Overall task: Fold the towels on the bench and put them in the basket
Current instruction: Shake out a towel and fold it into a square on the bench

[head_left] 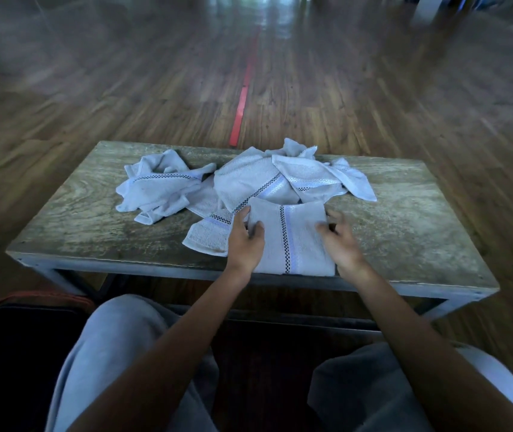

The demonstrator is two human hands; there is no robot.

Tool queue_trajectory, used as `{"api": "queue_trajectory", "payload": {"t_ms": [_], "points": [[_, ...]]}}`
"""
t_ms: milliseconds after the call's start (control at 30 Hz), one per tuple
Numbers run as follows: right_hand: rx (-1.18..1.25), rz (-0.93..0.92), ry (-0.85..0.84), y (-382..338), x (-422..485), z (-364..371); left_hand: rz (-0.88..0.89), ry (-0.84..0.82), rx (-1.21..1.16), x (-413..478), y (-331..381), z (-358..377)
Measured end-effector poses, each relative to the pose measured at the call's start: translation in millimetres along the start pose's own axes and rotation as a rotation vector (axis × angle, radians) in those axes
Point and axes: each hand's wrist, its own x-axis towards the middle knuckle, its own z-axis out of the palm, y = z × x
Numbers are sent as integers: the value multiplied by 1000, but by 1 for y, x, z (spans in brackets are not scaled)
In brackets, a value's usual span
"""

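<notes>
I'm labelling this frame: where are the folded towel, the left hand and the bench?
folded towel [292,241]: head view, middle of its top face.
left hand [245,244]: head view, back of the hand.
bench [404,219]: head view, bare top.

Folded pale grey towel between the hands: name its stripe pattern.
Folded pale grey towel: a black-and-white checkered band beside a pale blue stripe; head view.

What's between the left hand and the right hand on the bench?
The folded towel fills the gap between the left hand and the right hand; the head view shows it.
</notes>
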Motion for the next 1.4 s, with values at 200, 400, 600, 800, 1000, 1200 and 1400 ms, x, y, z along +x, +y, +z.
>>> {"api": "queue_trajectory", "payload": {"t_ms": [200,400,600,800,1000,1200,1400], "points": [[-16,-198,43,-35,-44,5,34,31,-124,-32,25,-31],[-10,-289,29,-88,-73,52,156,166,-170,-53,50,-95],[-43,-312,-224,-140,-105,125,147,345,-198,-76,54,-188],[-81,-376,-464,-171,-137,214,144,575,-192,-109,32,-279],[-102,-400,-698,-162,-167,299,83,728,-243,-154,-6,-343],[-210,-370,-907,-134,-183,380,-80,832,-209,-166,-69,-389],[-390,-298,-1054,-78,-171,477,-226,959,-196,-137,-156,-425]]}}
